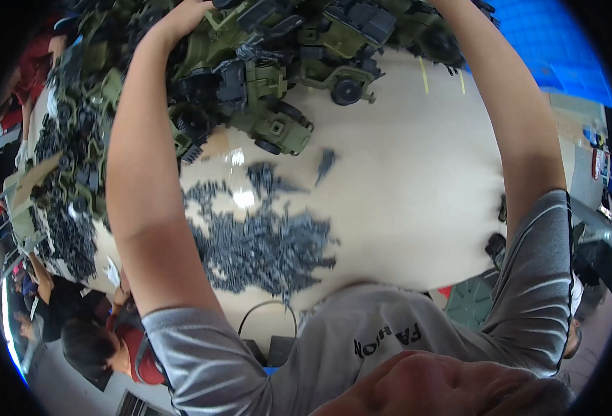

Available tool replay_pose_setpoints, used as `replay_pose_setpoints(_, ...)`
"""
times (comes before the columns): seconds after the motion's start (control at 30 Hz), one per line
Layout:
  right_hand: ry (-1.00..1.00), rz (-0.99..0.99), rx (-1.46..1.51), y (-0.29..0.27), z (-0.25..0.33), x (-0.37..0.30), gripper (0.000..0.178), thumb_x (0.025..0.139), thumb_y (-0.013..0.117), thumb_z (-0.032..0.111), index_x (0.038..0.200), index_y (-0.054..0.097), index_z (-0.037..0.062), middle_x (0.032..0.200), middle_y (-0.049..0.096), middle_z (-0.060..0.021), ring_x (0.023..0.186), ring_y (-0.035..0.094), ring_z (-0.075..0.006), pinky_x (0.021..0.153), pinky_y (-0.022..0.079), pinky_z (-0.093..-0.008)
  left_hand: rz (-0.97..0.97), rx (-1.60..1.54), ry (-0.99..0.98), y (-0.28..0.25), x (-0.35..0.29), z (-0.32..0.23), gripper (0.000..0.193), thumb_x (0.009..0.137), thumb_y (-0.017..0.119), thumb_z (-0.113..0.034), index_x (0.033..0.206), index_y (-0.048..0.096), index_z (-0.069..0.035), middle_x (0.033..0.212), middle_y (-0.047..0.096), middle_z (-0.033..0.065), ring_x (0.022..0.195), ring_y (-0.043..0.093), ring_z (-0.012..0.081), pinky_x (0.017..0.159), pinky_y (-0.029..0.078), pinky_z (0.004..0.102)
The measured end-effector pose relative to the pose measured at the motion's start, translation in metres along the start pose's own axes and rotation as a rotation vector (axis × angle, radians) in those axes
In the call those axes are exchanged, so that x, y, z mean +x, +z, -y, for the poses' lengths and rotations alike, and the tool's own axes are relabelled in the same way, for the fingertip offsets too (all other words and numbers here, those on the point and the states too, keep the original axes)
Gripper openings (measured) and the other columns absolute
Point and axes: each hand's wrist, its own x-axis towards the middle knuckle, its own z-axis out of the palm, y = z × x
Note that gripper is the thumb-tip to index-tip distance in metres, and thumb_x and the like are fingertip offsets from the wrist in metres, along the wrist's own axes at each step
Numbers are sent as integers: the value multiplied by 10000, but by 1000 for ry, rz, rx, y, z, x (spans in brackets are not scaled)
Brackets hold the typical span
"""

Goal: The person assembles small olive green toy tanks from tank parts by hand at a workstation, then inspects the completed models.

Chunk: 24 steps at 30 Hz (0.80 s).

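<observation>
Both my arms reach up and away across the table. My left hand (185,16) is at the top edge, against a heap of dark green toy jeeps (278,80); its fingers are cut off by the edge, so their grip is hidden. Of my right arm only the forearm (490,66) shows, right of the heap, and the hand is beyond the picture. One green toy jeep (283,128) lies at the near side of the heap, and another shows a black wheel (347,90). Closer to me lies a pile of small dark grey plastic parts (264,249).
The pale tabletop (417,180) stretches between my arms. More toy jeeps and grey parts (70,236) crowd the left. A blue plastic bin (562,52) stands at the far right. A person in red (136,353) sits at the lower left, with others beyond.
</observation>
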Motion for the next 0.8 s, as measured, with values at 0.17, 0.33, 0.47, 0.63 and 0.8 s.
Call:
replay_pose_setpoints(0.17, -113, 59, -132, 31, 43, -91, 481, 910, 483, 230, 1366, 499, 82, 1133, 640, -257, 1029, 630, -372, 880, 498, -421, -780, 576, -173, 107, 0, 14, 978, 795, 720, -434, 1482, 234, 65, 1404, 476, 255, 1257, 491, 326, 1038, 398, 375)
replay_pose_setpoints(0.33, -314, 73, -263, 47, 100, -160, 498, 883, 499, 176, 1375, 485, 99, 1072, 662, -280, 980, 658, -404, 847, 519, -432, -843, 694, -305, 173, -40, 56, 966, 835, 660, -458, 1508, 205, 64, 1460, 434, 257, 1313, 464, 331, 1073, 373, 375)
replay_pose_setpoints(0.47, -253, 107, -220, 35, 101, -219, 551, 842, 572, 179, 1378, 469, 102, 1085, 628, -317, 989, 638, -434, 890, 501, -476, -872, 589, -364, 253, -47, 28, 833, 926, 575, -463, 1538, 216, -28, 1331, 564, 262, 1233, 545, 338, 1039, 400, 391)
replay_pose_setpoints(0.63, -344, -131, -84, 42, 91, -284, 643, 843, 655, 293, 1424, 440, 121, 1213, 602, -278, 1146, 583, -406, 1005, 456, -430, -970, 740, -322, 300, -72, 34, 734, 984, 318, -624, 1169, 637, 11, 1014, 679, 255, 1015, 618, 420, 931, 444, 427)
replay_pose_setpoints(0.8, -398, -181, 238, 76, 90, -411, 543, 883, 676, 364, 1313, 549, 57, 1301, 576, -209, 1248, 524, -357, 1059, 421, -435, -1307, 574, -271, 370, -114, 73, 865, 978, 206, -672, 1107, 621, 76, 1094, 631, 315, 1121, 558, 447, 986, 391, 451)
